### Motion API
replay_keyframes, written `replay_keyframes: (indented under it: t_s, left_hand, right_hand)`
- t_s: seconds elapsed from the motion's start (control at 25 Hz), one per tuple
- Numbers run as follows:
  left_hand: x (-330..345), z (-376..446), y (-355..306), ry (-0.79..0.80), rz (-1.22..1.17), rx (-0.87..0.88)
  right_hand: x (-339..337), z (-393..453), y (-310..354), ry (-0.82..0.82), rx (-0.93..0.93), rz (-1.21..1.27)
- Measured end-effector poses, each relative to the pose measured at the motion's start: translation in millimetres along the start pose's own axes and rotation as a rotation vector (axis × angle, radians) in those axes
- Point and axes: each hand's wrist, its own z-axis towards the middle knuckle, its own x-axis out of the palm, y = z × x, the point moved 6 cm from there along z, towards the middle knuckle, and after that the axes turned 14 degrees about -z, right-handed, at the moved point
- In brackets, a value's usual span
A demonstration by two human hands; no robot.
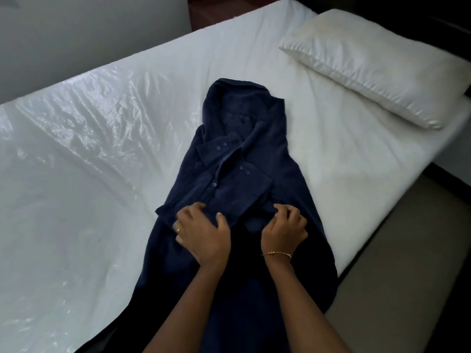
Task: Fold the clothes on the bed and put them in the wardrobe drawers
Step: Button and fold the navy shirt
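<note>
We pinch the shirt (237, 154) below its crossed cuffs with left hand (201, 230) and right hand (285, 225); we should fold evenly toward the collar.

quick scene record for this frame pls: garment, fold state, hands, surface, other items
garment: navy button shirt, laid collar-away on the bed
fold state: both sleeves crossed over the front, cuffs buttoned; lower half not yet folded
left hand: grips the lower cuff edge, ring visible
right hand: fingers curled, pinching fabric beside the cuff
surface: bed, white sheet, glossy cover at left
other items: white pillow, upper right
</note>
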Motion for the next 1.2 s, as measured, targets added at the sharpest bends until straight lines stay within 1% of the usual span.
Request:
replay_keyframes:
  t_s: [0.04,0.08,0.12,0.16,0.2,0.24,0.28,0.32,0.4,0.48,0.56,0.6,0.68,0.76,0.84,0.92,1.0,1.04,1.08,1.12,1.2]
  left_hand:
    - [17.9,-2.8,-11.6,0.12,-0.064,0.116]
    - [37.7,-7.4,-22.8,0.269,-0.135,0.193]
    - [57.5,-14.5,-34.0,0.42,-0.173,0.222]
    - [79.1,-21.7,-42.6,0.56,-0.196,0.193]
    - [98.0,-26.1,-47.1,0.672,-0.225,0.097]
    - [114.6,-31.3,-50.4,0.752,-0.279,-0.036]
    - [128.1,-37.8,-52.3,0.789,-0.333,-0.173]
    - [138.9,-42.2,-51.9,0.784,-0.368,-0.289]
    - [152.5,-50.0,-48.7,0.742,-0.384,-0.453]
    - [159.5,-62.6,-50.3,0.758,-0.415,-0.555]
    - [161.6,-71.8,-55.6,0.753,-0.527,-0.628]
    - [161.4,-72.5,-58.8,0.732,-0.591,-0.629]
    - [158.2,-70.8,-63.6,0.675,-0.679,-0.542]
    - [148.6,-60.8,-69.0,0.577,-0.685,-0.362]
    - [131.4,-52.8,-73.5,0.448,-0.632,-0.202]
    - [115.0,-44.7,-73.4,0.333,-0.606,-0.178]
    - [104.3,-33.4,-65.9,0.275,-0.71,-0.28]
    - [102.8,-29.5,-61.3,0.308,-0.811,-0.337]
    - [102.8,-29.2,-58.3,0.386,-0.881,-0.375]
    - [103.4,-33.1,-54.2,0.495,-0.851,-0.382]
    - [101.2,-57.5,-43.3,0.7,-0.615,-0.326]
  right_hand:
    - [-1.3,0.1,-13.7,0.008,0.054,-0.033]
    - [-1.7,-0.2,-27.6,0.016,0.099,-0.072]
    - [-1.1,-0.5,-42.4,0.029,0.132,-0.103]
    - [-0.8,-0.4,-58.2,0.027,0.151,-0.118]
    - [-1.1,0.2,-69.3,0.031,0.141,-0.115]
    - [-1.1,0.9,-79.4,0.033,0.109,-0.116]
    - [-1.8,1.3,-88.6,0.029,0.074,-0.124]
    - [-3.0,1.9,-95.0,0.02,0.03,-0.117]
    - [-8.8,3.9,-101.9,-0.002,-0.055,-0.06]
    - [-15.6,0.2,-106.8,-0.038,-0.08,0.073]
    - [-18.9,-7.4,-113.9,-0.032,-0.065,0.142]
    - [-20.2,-10.7,-117.8,-0.024,-0.055,0.127]
    - [-24.5,-16.5,-126.8,-0.018,-0.013,0.072]
    - [-26.8,-23.2,-131.2,-0.011,0.007,0.051]
    - [-29.9,-38.3,-130.9,0.001,-0.02,0.045]
    - [-35.7,-61.7,-125.1,0.007,-0.082,0.081]
    - [-40.5,-89.7,-116.8,0.056,-0.154,0.163]
    - [-41.5,-104.1,-113.8,0.09,-0.179,0.194]
    - [-42.6,-117.9,-110.5,0.121,-0.196,0.216]
    - [-44.8,-130.4,-106.9,0.154,-0.205,0.225]
    - [-46.0,-153.2,-100.7,0.15,-0.233,0.144]
